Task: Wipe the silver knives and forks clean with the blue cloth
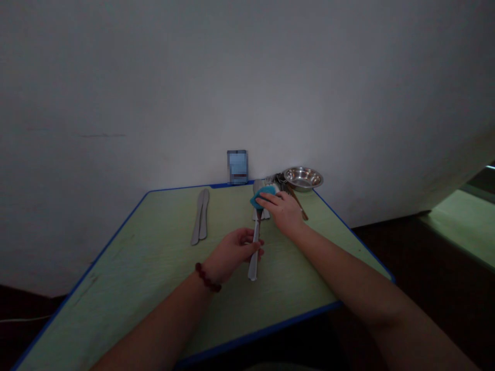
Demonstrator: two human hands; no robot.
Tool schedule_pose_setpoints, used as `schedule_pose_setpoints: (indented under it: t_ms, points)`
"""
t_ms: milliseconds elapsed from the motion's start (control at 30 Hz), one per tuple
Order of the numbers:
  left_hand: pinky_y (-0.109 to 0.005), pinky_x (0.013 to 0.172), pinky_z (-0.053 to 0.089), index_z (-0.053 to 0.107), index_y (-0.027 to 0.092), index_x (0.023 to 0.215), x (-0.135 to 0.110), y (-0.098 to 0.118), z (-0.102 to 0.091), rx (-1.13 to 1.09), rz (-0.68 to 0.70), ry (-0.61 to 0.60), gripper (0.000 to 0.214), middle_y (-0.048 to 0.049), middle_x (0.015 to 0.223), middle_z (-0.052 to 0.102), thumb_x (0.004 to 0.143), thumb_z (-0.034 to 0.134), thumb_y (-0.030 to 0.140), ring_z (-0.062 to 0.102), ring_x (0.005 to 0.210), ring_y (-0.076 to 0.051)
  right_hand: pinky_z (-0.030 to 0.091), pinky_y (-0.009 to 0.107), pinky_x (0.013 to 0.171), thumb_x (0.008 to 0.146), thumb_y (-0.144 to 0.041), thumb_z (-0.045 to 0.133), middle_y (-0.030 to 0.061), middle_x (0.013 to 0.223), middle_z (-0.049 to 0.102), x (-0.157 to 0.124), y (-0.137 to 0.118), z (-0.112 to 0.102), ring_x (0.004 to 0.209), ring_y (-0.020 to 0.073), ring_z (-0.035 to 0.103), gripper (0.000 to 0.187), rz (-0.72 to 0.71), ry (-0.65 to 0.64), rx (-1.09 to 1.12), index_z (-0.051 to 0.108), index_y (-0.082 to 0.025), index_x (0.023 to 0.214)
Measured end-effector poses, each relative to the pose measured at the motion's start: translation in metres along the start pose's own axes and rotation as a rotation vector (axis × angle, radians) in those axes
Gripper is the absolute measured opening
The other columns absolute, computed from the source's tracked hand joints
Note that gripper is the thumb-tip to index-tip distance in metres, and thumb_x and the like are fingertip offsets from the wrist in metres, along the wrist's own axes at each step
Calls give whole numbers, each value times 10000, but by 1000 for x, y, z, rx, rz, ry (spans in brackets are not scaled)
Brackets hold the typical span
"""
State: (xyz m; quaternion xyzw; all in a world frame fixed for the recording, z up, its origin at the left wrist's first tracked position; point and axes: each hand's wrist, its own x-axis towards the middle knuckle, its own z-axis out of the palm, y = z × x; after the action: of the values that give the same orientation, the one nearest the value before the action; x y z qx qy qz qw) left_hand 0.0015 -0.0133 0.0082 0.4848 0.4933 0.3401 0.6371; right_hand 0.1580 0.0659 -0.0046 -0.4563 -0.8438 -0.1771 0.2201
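My left hand is closed around the handle of a long metal piece of cutlery, held at a slant over the table. Its far end is covered, so I cannot tell its kind. My right hand presses a blue cloth against the upper part of that piece; the cloth might be a thin sponge. Directly behind and under the cloth lie more metal utensils, partly hidden, with handle ends poking out below it. Two table knives rest side by side, touching, left of my hands.
The pale green table has a blue edge and stands against a wall. At its back right are a shiny metal bowl, several forks and a brown wooden handle. A phone-like device leans on the wall.
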Motion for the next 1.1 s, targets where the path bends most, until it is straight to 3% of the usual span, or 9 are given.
schedule_pose_setpoints:
  t_ms: [433,733,1100]
  points:
    - [-228,526,423,510,140,754,0,2,0,-31,31,57,153,10,646,558,628,590,174,531,525,-83,353,328,724,831,-206,345,-38,1164,506,-4,-6,-3,871,185,454,331,-88,120,19,491,-326,1102]
    - [-230,531,429,510,142,767,4,-1,-3,-53,37,78,196,1,660,569,614,618,204,540,537,-89,348,323,694,829,-231,360,-63,1145,521,-5,-9,-2,894,192,452,314,-165,143,49,501,-344,1086]
    - [-239,544,425,485,141,765,2,0,-2,-1,57,44,194,11,631,554,631,602,217,541,538,-92,353,328,731,820,-184,362,-54,1148,520,-3,-3,3,887,185,455,343,-137,122,70,494,-330,1101]
